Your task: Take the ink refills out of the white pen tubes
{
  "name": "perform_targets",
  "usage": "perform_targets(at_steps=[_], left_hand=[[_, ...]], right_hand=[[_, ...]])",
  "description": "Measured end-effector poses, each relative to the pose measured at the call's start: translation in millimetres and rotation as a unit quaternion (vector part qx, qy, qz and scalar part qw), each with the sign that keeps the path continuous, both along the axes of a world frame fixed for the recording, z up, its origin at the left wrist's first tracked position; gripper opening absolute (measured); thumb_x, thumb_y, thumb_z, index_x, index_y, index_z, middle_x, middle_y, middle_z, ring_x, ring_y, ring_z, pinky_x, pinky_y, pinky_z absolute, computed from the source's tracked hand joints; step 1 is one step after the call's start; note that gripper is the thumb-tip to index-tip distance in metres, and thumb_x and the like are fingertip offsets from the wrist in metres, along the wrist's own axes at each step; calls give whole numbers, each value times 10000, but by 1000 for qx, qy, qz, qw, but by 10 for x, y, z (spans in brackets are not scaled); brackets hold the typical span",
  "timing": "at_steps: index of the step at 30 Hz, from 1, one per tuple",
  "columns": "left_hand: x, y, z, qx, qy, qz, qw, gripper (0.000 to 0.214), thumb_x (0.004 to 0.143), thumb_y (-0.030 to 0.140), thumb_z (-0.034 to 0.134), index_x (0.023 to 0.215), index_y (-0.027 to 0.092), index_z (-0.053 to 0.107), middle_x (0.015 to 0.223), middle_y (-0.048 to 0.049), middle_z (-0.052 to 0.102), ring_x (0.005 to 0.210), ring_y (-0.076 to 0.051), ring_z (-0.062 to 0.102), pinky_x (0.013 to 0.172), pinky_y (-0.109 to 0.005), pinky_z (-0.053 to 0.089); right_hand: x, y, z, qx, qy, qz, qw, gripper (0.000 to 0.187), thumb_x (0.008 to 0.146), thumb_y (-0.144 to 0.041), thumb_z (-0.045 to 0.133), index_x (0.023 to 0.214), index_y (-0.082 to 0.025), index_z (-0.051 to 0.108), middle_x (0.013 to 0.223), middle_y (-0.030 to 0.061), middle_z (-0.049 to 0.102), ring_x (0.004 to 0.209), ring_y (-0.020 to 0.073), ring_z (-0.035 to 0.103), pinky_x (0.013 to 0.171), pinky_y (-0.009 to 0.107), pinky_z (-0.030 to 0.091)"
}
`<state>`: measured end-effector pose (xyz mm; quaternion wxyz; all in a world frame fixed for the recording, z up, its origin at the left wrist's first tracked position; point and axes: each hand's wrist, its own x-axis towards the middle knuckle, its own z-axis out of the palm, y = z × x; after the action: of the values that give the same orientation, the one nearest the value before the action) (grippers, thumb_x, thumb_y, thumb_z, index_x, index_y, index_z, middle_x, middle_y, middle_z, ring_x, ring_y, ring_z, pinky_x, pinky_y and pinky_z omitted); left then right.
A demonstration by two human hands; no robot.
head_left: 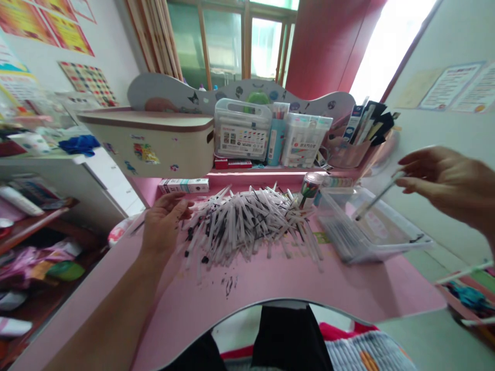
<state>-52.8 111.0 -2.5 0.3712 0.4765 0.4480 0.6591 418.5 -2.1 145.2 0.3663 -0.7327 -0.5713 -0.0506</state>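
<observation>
A big heap of thin white pen refills (247,219) with dark ends lies in the middle of the pink desk. My left hand (164,219) rests at the heap's left edge, its fingers loosely bent and apart, with nothing seen in its grasp. Up at the right, my right hand (436,175) pinches one pen refill (377,198) by its upper end. This refill slants down to the left over the clear plastic box (348,252). Inside the box, a bundle of refills (340,234) lies along the left side.
Behind the heap stands a clear jar (310,186) with a green and red pattern. A shelf above holds a lidded bin (154,149), a marker case (243,131), a blue pen cup (276,139) and a pink holder (348,153). Black ink smears (230,285) mark the desk (278,283).
</observation>
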Motion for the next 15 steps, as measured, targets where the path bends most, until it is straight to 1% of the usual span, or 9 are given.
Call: perform_targets(at_steps=[2,4,6,8,10,12,15], left_hand=[[-51,40,-10,3,27,25,999,332,703,283,741,1008,179,665,740,13,686,590,-105,600,592,-236,520],[-96,75,-28,8,67,48,997,354,706,279,740,1039,186,663,742,16,683,604,-116,612,607,-249,527],[-133,106,-54,10,104,67,992,357,718,278,730,1055,187,659,739,15,677,610,-125,618,613,-259,528],[-166,133,-85,7,140,82,987,350,733,284,711,1065,187,656,743,11,678,609,-134,622,610,-267,525],[-194,153,-117,6,184,93,978,353,751,299,692,1084,190,655,755,4,684,621,-146,631,612,-272,521],[-214,162,-141,8,220,96,971,363,768,320,678,1107,194,653,765,-1,689,636,-156,642,617,-275,521],[-223,156,-154,14,254,96,962,374,788,341,660,1131,196,647,781,-9,697,648,-165,650,618,-276,522]], right_hand=[[117,135,-101,-105,37,42,993,183,758,-8,708,898,-121,672,734,48,703,593,83,621,609,285,484],[200,252,-245,-172,49,103,979,98,766,-29,671,806,-117,658,666,30,672,538,72,586,558,253,459],[257,344,-412,-207,79,171,960,65,784,-66,620,763,-126,635,617,9,637,500,68,567,506,217,431],[294,422,-572,-232,131,212,940,74,798,-100,567,756,-140,612,595,-1,620,486,71,576,486,193,428],[314,496,-708,-261,173,223,923,70,791,-127,548,746,-152,594,586,-1,618,482,82,592,481,186,445],[318,572,-811,-285,190,224,912,38,754,-140,575,722,-158,584,568,-2,617,468,97,597,470,190,464],[291,670,-909,-317,175,202,910,67,667,-118,627,699,-159,584,543,-9,602,461,123,599,450,206,491]])
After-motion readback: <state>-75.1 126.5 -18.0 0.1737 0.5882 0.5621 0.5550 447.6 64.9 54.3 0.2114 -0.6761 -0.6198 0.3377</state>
